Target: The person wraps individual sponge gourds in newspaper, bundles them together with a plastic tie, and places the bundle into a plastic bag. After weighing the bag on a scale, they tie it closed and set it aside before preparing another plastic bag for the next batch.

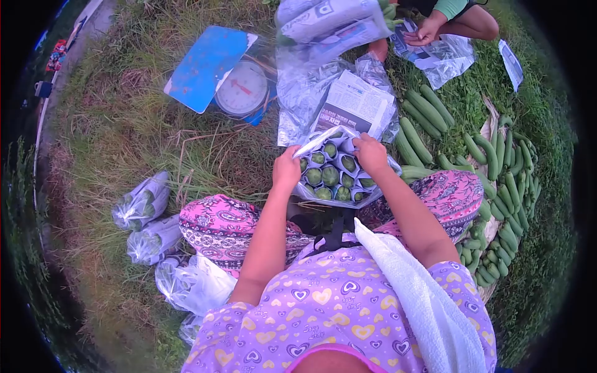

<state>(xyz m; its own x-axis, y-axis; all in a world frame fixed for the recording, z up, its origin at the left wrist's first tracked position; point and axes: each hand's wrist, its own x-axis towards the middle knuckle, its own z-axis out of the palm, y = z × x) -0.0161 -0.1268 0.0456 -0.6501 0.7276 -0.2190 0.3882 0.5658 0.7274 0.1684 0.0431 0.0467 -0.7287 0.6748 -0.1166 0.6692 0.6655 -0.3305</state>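
Observation:
A clear plastic bag (375,198) sits upright between my knees, packed with long green gourds (329,176) whose ends face up. Newspaper is wrapped around several of the gourds. My left hand (286,168) is closed on the left side of the bag's rim, and my right hand (370,153) pinches the rim on the far right. Just beyond the bag lie newspaper sheets (357,102) on clear plastic.
A dial scale (241,87) with a blue plate (208,65) stands at far left. Loose gourds (507,186) are piled at right. Filled bags (144,202) lie left. Opposite, another person's hand (423,32) is over plastic, beside more wrapped gourds (333,22).

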